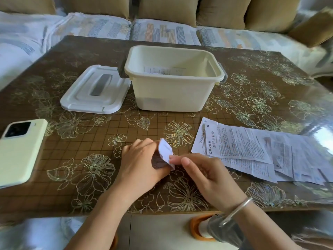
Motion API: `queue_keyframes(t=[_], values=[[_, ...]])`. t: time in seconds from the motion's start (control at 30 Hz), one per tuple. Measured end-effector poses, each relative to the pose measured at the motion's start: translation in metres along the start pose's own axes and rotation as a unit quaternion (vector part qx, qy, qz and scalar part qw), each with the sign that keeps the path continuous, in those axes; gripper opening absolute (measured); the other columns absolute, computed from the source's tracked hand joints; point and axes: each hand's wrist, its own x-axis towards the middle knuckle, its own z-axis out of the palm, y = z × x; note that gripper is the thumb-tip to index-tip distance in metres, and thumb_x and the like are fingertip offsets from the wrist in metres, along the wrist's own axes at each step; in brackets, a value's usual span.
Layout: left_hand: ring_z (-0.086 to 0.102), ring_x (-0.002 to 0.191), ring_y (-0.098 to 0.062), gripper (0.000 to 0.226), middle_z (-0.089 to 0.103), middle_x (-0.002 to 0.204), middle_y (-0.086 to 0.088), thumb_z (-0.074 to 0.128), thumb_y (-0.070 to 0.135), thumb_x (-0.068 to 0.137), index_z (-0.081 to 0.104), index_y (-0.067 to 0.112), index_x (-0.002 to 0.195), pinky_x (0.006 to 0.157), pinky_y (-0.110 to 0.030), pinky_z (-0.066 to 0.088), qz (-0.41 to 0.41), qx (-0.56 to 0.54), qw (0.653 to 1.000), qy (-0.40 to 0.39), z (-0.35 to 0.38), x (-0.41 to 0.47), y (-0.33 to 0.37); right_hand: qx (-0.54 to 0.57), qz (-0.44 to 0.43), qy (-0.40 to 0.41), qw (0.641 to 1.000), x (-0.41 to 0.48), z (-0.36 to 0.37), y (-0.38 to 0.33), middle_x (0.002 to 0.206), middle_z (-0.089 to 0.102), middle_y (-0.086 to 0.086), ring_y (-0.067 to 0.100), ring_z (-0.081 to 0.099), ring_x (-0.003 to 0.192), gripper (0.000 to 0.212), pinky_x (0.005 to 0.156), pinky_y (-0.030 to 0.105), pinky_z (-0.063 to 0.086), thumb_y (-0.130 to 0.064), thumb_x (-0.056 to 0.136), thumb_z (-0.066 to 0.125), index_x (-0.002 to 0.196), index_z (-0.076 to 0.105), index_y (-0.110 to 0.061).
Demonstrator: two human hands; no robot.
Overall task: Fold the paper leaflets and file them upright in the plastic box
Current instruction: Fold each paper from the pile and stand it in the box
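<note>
A small folded white leaflet point(165, 153) stands on edge near the table's front, held between both hands. My left hand point(142, 163) curls round its left side, and my right hand point(203, 174) pinches its lower right corner with fingertips. The cream plastic box point(173, 94) sits open in the middle of the table, with a folded leaflet point(162, 70) leaning inside against its far wall. Several unfolded printed leaflets point(252, 150) lie spread flat to the right of my hands.
The box's white lid point(93, 91) lies flat to the left of the box. A pale green phone point(18, 150) rests face down at the left table edge. A sofa with cushions point(167, 9) runs behind the brown floral table point(72, 141).
</note>
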Motion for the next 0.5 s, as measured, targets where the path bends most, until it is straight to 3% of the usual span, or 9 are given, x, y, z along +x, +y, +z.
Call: queue_keyframes(t=[0.1,0.2,0.33,0.43,0.5], values=[[0.047,0.103,-0.007,0.051,0.054,0.100,0.023,0.058,0.064,0.067,0.058,0.038,0.111,0.092,-0.033,0.032,0.006,-0.031,0.999,-0.044,-0.008,0.001,-0.007,-0.103,-0.089,0.018,0.991,-0.001,0.009,0.009,0.112,0.068,-0.018,0.001,0.056,0.112,0.028,0.093,0.026,0.048,-0.031,0.095,0.048,0.107,0.073,-0.023],[0.048,0.112,0.006,0.074,0.056,0.112,0.030,0.073,0.064,0.062,0.046,0.048,0.129,0.100,-0.028,0.037,0.003,-0.157,0.980,-0.122,-0.024,-0.001,-0.024,-0.173,-0.120,0.019,0.977,-0.004,0.014,0.014,0.115,0.066,-0.019,0.003,0.053,0.115,0.027,0.094,0.029,0.047,-0.030,0.094,0.050,0.108,0.072,-0.024],[0.056,0.103,0.004,0.048,0.058,0.113,0.023,0.078,0.034,0.075,0.058,0.042,0.118,0.087,-0.023,0.048,0.017,-0.175,0.983,-0.051,-0.033,0.003,-0.038,-0.203,-0.138,0.012,0.969,-0.003,0.014,0.013,0.116,0.065,-0.019,0.006,0.054,0.113,0.026,0.091,0.033,0.049,-0.030,0.093,0.053,0.110,0.072,-0.024],[0.053,0.095,0.005,0.037,0.059,0.101,0.023,0.081,0.033,0.072,0.064,0.042,0.104,0.074,-0.020,0.042,0.014,-0.108,0.993,-0.048,-0.036,0.004,-0.038,-0.228,-0.144,-0.002,0.963,0.003,0.012,0.009,0.111,0.066,-0.020,0.007,0.056,0.104,0.025,0.083,0.033,0.050,-0.033,0.093,0.052,0.104,0.073,-0.026],[0.050,0.092,0.007,0.034,0.057,0.098,0.023,0.081,0.035,0.072,0.065,0.041,0.101,0.073,-0.022,0.040,0.019,-0.067,0.995,-0.071,-0.038,0.005,-0.034,-0.242,-0.129,-0.011,0.962,0.011,0.009,0.004,0.103,0.067,-0.019,0.007,0.055,0.096,0.028,0.078,0.030,0.051,-0.038,0.091,0.051,0.098,0.075,-0.027]])
